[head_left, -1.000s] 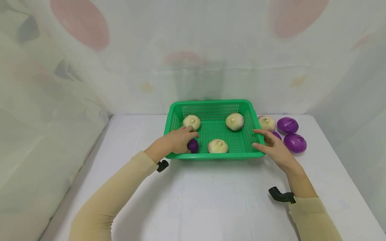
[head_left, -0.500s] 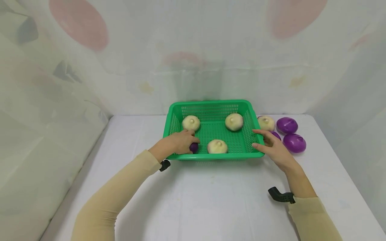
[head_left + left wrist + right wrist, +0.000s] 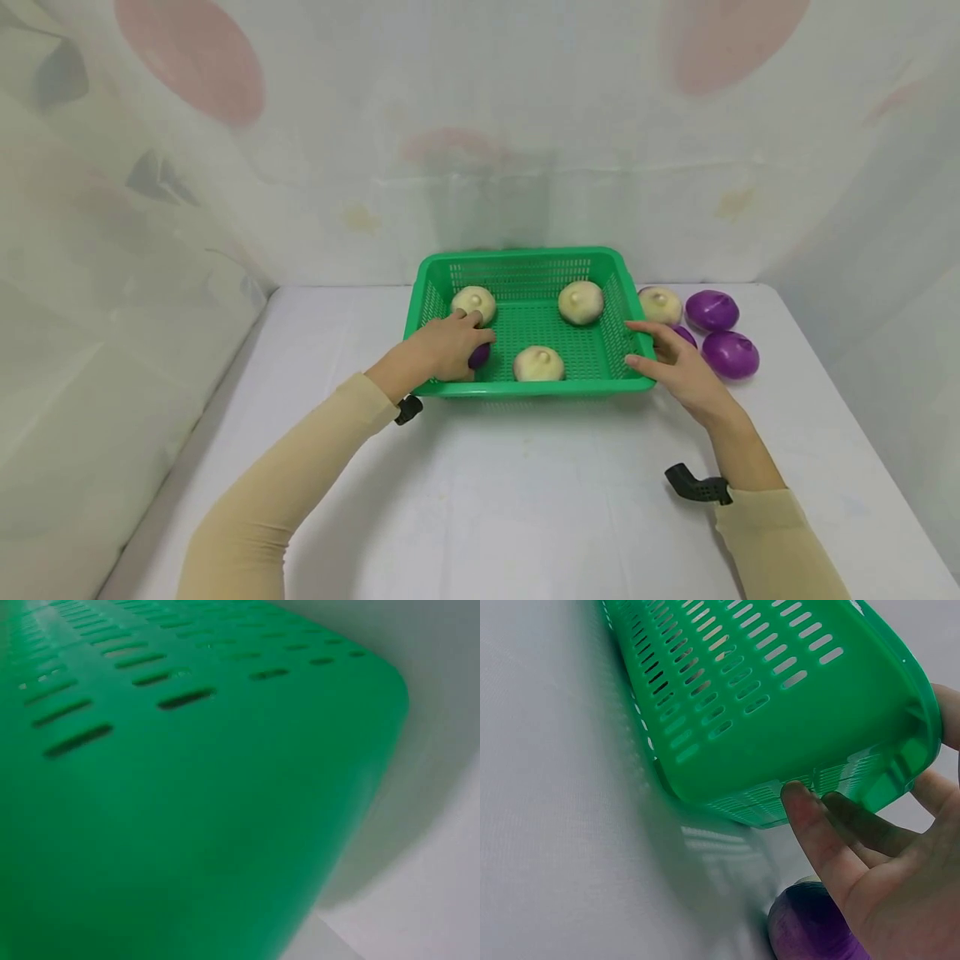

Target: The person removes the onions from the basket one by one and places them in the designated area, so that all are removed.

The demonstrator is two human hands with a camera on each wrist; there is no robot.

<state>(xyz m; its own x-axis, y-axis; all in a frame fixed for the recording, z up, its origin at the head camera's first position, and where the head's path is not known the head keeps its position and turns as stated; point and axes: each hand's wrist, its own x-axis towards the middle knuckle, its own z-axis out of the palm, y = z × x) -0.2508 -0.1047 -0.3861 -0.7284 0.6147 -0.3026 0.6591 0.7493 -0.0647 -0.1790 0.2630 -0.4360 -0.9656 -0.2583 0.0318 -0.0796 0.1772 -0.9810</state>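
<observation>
Inside a green slotted plastic basket (image 3: 517,387), my left hand (image 3: 442,346) grips a purple onion-like vegetable (image 3: 478,357) at the near left corner. The hand covers most of it. Three cream-coloured vegetables of similar shape lie in the basket: one at the far left (image 3: 473,305), one at the far right (image 3: 581,302) and one at the near middle (image 3: 538,364). My right hand (image 3: 678,367) holds the basket's right end, thumb and fingers about the rim. In the right wrist view, its fingertips (image 3: 799,796) lie against the slotted end wall.
Right of the basket stand two purple vegetables, one farther back (image 3: 712,310) and one nearer (image 3: 731,354). A cream one (image 3: 661,306) and a partly hidden purple one (image 3: 686,336) sit beside the rim. A white cloth covers the table (image 3: 517,500); patterned curtains (image 3: 360,150) hang behind and at both sides.
My left hand dipped slightly to the right, then came back up a little, and the purple vegetable under it has shifted slightly. The right hand stays at the basket rim.
</observation>
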